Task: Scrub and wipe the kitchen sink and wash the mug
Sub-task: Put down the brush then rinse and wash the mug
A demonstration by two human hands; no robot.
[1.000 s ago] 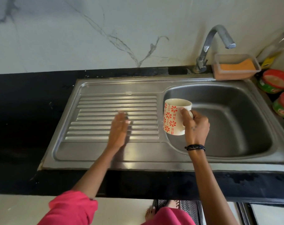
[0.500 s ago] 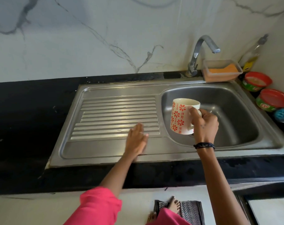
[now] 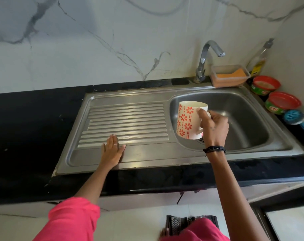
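Mug point(image 3: 189, 120): white, red flower print, upright, held by its handle in right hand point(image 3: 214, 126) above sink point(image 3: 243, 119) basin. Left hand point(image 3: 113, 152): flat, fingers spread, on drainboard point(image 3: 126, 122). Nearby on bench point(image 3: 26, 127): tap point(image 3: 204, 61), sponge tub point(image 3: 229, 75), two soap pots point(image 3: 273, 94), brush point(image 3: 297, 119).

brushed steel sink point(image 3: 165, 154), glossy ceramic mug point(image 3: 188, 122)

Counted one mug point(image 3: 189, 120), one steel sink point(image 3: 147, 162), one tap point(image 3: 204, 61), two hands, left point(image 3: 113, 152) and right point(image 3: 214, 127), two red-lidded tubs point(image 3: 266, 83) point(image 3: 283, 101), one clear box point(image 3: 230, 75), one bottle point(image 3: 260, 58), one blue brush point(image 3: 294, 116).
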